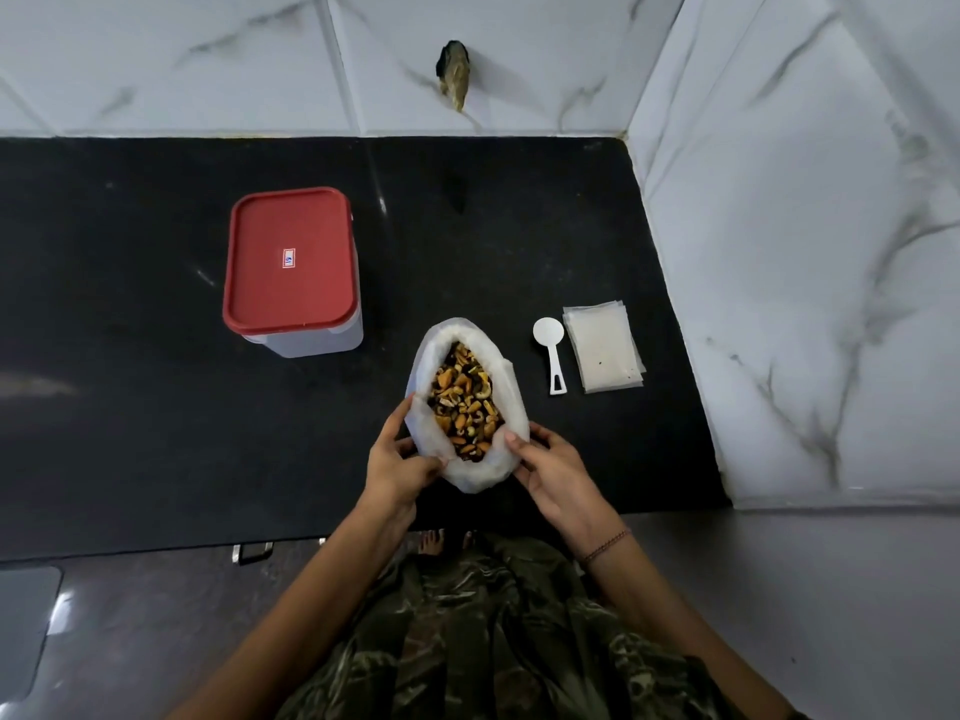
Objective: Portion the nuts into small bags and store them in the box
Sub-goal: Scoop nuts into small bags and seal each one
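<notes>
Nut bag — between both hands' fingers

The only marking that can be read is a small rectangular sticker at the middle of the red lid that closes the box. The sticker is white with a red border. It carries one blue character, turned sideways to the camera (it looks like a 6 or a 9, I cannot tell which). Nothing else on the sticker is large enough to read.
</notes>
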A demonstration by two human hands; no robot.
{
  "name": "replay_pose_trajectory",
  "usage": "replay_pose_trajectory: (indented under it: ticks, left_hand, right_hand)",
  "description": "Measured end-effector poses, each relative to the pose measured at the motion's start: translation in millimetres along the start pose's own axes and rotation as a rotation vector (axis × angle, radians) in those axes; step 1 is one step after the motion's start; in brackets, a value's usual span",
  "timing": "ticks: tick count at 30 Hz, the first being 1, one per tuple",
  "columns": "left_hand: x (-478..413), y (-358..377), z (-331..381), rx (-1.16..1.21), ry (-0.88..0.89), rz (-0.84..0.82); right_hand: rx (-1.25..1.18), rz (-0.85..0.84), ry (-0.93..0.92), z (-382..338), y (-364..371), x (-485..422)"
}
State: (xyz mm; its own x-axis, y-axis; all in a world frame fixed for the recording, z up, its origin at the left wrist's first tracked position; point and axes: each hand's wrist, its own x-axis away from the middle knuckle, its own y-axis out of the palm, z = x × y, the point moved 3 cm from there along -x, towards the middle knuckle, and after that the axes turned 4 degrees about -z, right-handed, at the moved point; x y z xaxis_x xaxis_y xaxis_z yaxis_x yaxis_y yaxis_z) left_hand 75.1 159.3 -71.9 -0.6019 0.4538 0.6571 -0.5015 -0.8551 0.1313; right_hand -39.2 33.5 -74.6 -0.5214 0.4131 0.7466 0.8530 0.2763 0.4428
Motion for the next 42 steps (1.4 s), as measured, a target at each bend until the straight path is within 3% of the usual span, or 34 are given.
replay_pose_trajectory:
  ticks: [4,6,8,10,12,16,26,27,29,31,32,34,36,39,42]
  left_hand:
    - [-1,10,-2,0.261,0.04,-0.062]
    - [0,12,-4,0.312,0.068,-0.101]
    - [5,13,-4,0.136,0.107,-0.07]
    - [10,13,-4,-0.073,0.123,0.041]
    - [14,14,-6,-0.12,0.086,0.146]
    - [15,21,-8,0.018,-0.113,0.092]
    - [4,22,-25,0.1,-0.152,0.018]
    - [3,20,-25,0.031,-0.132,0.008]
    - [1,17,-22,-0.19,-0.067,-0.001]
    - [-2,14,-15,-0.338,-0.04,-0.008]
    - [-3,13,-12,-0.363,-0.042,-0.002]
    - [-6,6,-5,-0.371,-0.004,0.063]
    - [-8,-3,4,-0.458,0.11,0.175]
    - [-19,-9,22,-0.507,0.217,0.282]
    - [-31,-7,30,-0.461,0.194,0.281]
  right_hand:
    - [-0.123,-0.113,-0.017,-9,2,-6]
    - [-0.071,-0.114,-0.056,-10,2,-8]
    - [0.221,-0.01,-0.192,-10,-1,-9]
    - [0.719,0.181,-0.458,-14,-5,-4]
    - [0.945,0.252,-0.637,-15,-5,4]
    - [0.697,0.148,-0.406,0,-2,12]
    - [0.184,0.043,-0.113,17,-16,5]
    - [0.246,0.014,-0.104,15,-17,6]
    - [0.679,0.023,-0.18,4,-17,7]
    - [1.133,0.112,-0.411,-11,-9,11]
    - [1.221,0.145,-0.565,-18,-1,16]
    - [1.252,0.187,-0.82,-30,18,24]
    - [1.296,0.222,-0.931,-38,30,20]
    - [1.423,0.246,-0.911,-39,39,-3]
    - [1.453,0.231,-0.893,-34,41,-22]
